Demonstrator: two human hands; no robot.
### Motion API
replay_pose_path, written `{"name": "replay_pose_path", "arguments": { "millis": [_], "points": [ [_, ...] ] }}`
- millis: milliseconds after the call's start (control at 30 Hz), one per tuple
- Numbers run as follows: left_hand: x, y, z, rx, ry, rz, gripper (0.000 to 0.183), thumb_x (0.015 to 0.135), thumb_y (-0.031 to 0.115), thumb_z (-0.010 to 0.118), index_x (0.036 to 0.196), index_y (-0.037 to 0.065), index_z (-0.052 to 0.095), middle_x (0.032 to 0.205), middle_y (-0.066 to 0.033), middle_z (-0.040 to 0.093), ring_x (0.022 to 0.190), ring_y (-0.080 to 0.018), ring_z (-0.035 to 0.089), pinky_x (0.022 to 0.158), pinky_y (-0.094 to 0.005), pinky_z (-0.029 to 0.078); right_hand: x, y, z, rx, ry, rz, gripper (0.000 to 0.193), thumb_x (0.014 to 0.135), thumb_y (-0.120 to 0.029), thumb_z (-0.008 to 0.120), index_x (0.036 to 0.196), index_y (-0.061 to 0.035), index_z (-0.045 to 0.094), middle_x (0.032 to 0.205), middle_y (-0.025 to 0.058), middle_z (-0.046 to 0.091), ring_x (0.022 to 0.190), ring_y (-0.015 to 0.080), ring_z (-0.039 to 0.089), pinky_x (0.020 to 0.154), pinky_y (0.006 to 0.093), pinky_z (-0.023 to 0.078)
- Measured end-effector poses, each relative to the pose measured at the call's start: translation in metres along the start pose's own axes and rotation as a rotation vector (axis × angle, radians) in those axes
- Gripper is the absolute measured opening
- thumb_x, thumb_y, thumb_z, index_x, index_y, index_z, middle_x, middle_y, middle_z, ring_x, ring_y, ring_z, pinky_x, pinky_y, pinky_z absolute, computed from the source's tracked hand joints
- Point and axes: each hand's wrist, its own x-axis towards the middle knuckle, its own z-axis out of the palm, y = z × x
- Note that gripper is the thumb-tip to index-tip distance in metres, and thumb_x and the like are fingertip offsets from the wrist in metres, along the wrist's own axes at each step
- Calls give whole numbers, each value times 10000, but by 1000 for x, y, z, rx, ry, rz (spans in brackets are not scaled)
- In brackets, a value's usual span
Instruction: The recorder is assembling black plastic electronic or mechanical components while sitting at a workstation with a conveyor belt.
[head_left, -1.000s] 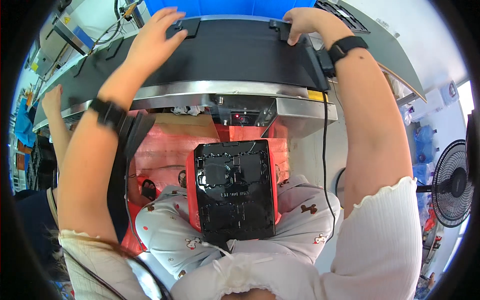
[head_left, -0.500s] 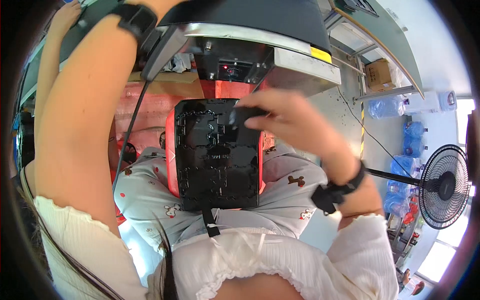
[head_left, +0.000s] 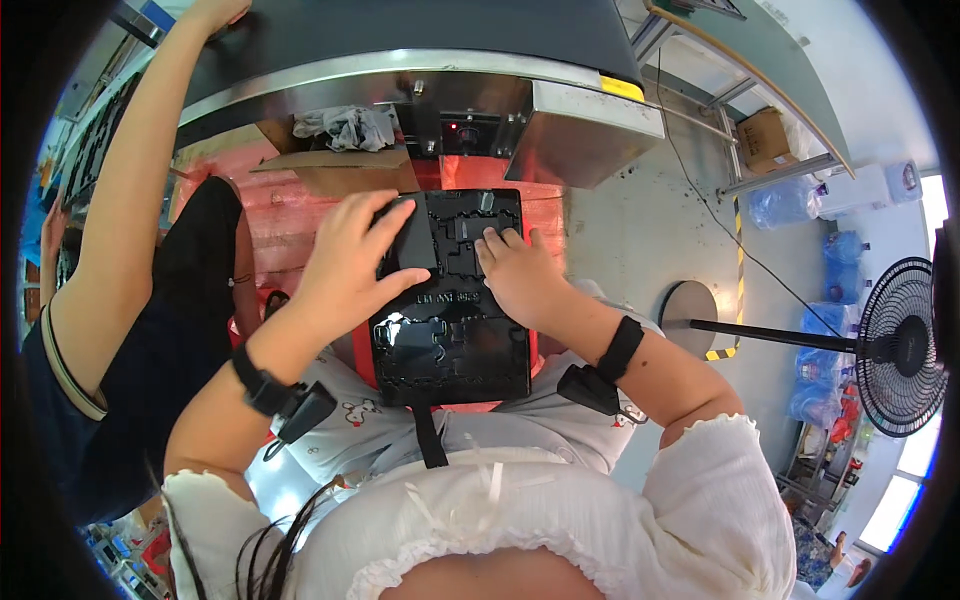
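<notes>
A black moulded tray [head_left: 455, 365] with recessed shapes lies across my lap, on top of something red. My left hand [head_left: 345, 260] is at its upper left, with thumb and fingers around a flat, dark rectangular piece [head_left: 415, 240]; part of the piece is hidden under the hand. On the tray's upper right rests my right hand [head_left: 525, 275], fingers apart and fingertips touching the surface beside a small dark insert [head_left: 470, 230]. A black strap [head_left: 428, 435] hangs from the tray's near edge.
Ahead stands a black conveyor-like bench [head_left: 430, 30] with a metal box [head_left: 585, 130] underneath. An open carton [head_left: 350, 170] sits below it. Another person's arm [head_left: 140, 190] reaches in at left. A standing fan [head_left: 900, 345] and blue water bottles [head_left: 830, 280] are at right.
My left arm has come down from the bench to the tray, and the dark rectangular piece now shows under that hand. My right hand has lowered and settled on the tray.
</notes>
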Motion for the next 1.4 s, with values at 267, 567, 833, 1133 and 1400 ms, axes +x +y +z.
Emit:
{"name": "replay_pose_path", "arguments": {
  "millis": [267, 567, 833, 1133, 1400],
  "points": [
    [-29, -24, 92, 258, -126, -106, 695, 884, 363, 653, 1447, 33, 413, 1511, -199, 342, 1419, -348, 310, 1148, -590, 220, 27, -28, -63, -126, -401, 54, 315, 847, -291, 612, 870, -2, 736, 1075, 192, 650, 1066, 322, 561, 854, 471, 420],
    [-36, -29, 94, 227, -170, -78, 596, 904, 157, 572, 1474, 95, 410, 1601, -217, 193, 1486, -361, 206, 1180, -579, 141, 122, 99, -276, 852, 31, -80, 354, 899, -286, 672, 1121, -11, 694, 976, 69, 707, 837, 133, 633, 741, 288, 506],
    [-34, -31, 68, 170, -179, -114, 730, 804, 14, 627, 1471, 245, 442, 1614, -217, 148, 1481, -386, 223, 1154, -595, 212, 229, 226, -224, 144, 303, 121, 711, 648, -277, 841, 1251, 22, 614, 1257, 254, 620, 1191, 349, 584, 997, 404, 466],
    [56, -79, -74, 75, 585, 164, 342, 901, 80, 604, 1242, 70, 632, 1343, -171, 554, 1257, -347, 513, 1049, -457, 401, 169, 221, -247, -169, 436, 166, 431, 738, -274, 768, 1044, 13, 669, 1050, 223, 638, 1030, 363, 586, 925, 462, 475],
    [181, -188, -155, 249, -146, -277, 583, 987, 259, 534, 1505, 58, 362, 1557, -204, 336, 1457, -304, 293, 1184, -395, 241, 13, 90, -184, 1106, 308, 211, 257, 932, -182, 642, 1120, -9, 614, 895, 93, 661, 763, 172, 658, 686, 289, 509]
  ]
}}
